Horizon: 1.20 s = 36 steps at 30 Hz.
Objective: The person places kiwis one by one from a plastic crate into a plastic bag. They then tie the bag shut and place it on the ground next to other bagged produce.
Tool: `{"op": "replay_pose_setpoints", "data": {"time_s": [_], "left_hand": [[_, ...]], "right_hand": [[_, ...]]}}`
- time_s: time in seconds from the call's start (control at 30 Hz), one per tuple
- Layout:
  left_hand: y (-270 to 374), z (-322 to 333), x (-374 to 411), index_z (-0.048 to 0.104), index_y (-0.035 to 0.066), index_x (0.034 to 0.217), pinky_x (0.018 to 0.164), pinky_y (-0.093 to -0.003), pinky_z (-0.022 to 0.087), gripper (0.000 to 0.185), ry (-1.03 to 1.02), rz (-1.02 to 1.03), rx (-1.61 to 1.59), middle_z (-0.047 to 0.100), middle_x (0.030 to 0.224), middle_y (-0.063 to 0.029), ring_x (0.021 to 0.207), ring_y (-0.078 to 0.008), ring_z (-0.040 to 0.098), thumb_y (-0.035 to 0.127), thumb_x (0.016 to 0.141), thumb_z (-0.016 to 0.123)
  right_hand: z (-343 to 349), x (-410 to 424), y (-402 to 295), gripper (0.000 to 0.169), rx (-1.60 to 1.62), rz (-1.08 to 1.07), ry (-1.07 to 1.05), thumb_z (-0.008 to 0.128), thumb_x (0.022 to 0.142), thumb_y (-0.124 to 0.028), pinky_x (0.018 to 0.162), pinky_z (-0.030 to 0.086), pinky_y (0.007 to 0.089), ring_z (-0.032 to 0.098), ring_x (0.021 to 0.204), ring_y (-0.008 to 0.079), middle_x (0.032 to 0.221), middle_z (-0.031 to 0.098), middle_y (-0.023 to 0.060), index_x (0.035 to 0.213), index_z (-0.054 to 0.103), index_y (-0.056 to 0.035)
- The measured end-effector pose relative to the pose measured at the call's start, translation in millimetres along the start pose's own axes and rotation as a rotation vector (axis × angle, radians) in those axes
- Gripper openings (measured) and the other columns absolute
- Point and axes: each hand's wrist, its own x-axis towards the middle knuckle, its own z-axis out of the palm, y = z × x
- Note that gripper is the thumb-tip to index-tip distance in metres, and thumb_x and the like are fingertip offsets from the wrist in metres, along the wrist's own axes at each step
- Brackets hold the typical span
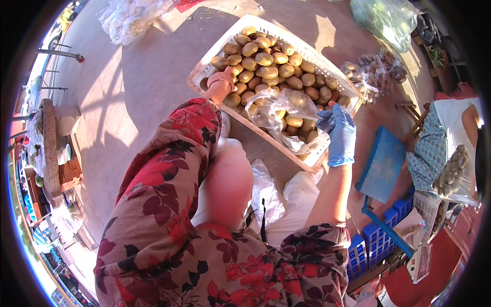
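Before me a white plastic crate (264,144) with slotted walls stands tilted across the view, heaped with brown kiwifruit (264,58). My left hand (223,81), bare, reaches over the crate's left side and touches the fruit there. Its fingers point away from me, and what lies under them is hidden. A thin blue glove covers my right hand (338,134) at the crate's near right corner. It pinches the edge of a clear plastic bag (303,103), which spreads over the nearer fruit. Kiwifruit show through or under the bag; which of them are inside I cannot tell.
On the right stands a blue platform scale (383,165) with a display unit (420,263), near blue crates (378,238). A person's arm (470,124) shows at the right edge by a bag of fruit (454,172). Tied bags (379,73) and a green bag (385,19) lie farther off.
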Motion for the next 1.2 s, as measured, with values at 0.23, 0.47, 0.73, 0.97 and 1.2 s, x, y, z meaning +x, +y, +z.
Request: {"op": "replay_pose_setpoints", "data": {"time_s": [0.23,0.47,0.73,0.97,1.2], "left_hand": [[-44,19,39,0.044,0.024,0.110,0.082,-0.0375,0.043,0.059,0.004,-0.045,-0.251,0.058,0.104,-0.0094,0.099,-0.0278,0.055,0.024,0.060,0.074],[-49,-3,16,0.051,0.008,0.105,0.076,-0.0307,0.046,0.054,0.261,0.324,-0.621,0.059,0.095,-0.0050,0.092,-0.0193,0.056,0.008,0.056,0.074],[-5,-36,-62,0.049,0.005,0.114,0.086,-0.0303,0.042,0.061,0.040,0.390,-1.055,0.052,0.108,-0.0084,0.103,-0.0192,0.050,0.008,0.058,0.072],[115,-41,-173,0.044,0.014,0.119,0.050,-0.0275,0.050,0.045,-0.981,0.298,-1.153,0.056,0.085,-0.0024,0.065,-0.0121,0.056,0.016,0.078,0.061],[155,64,-110,0.053,0.012,0.104,0.067,-0.0430,0.049,0.034,-0.963,-0.033,-1.364,0.057,0.097,-0.0043,0.084,-0.0204,0.058,0.022,0.075,0.068]], "right_hand": [[-16,1,-5,0.030,0.045,0.098,0.013,0.048,0.089,-0.023,0.059,0.046,0.0250,0.057,0.062,0.0153,0.074,0.061,0.0108,0.103,0.055,0.0024],[-34,-6,-8,0.029,0.059,0.066,0.019,0.049,0.088,-0.025,0.059,0.046,0.0251,0.057,0.063,0.0150,0.074,0.061,0.0098,0.102,0.054,0.0000],[-36,-16,-11,0.029,0.066,0.074,-0.015,0.048,0.088,-0.025,0.059,0.047,0.0251,0.057,0.062,0.0139,0.074,0.062,0.0088,0.102,0.056,-0.0008],[-43,-19,-10,0.029,0.047,0.036,-0.048,0.047,0.089,-0.024,0.058,0.045,0.0243,0.055,0.059,0.0132,0.073,0.061,0.0089,0.103,0.055,0.0001],[-33,-22,-14,0.028,-0.025,0.060,-0.116,0.047,0.089,-0.023,0.046,0.039,0.0198,0.048,0.049,0.0083,0.062,0.057,0.0035,0.096,0.059,0.0010]]}}
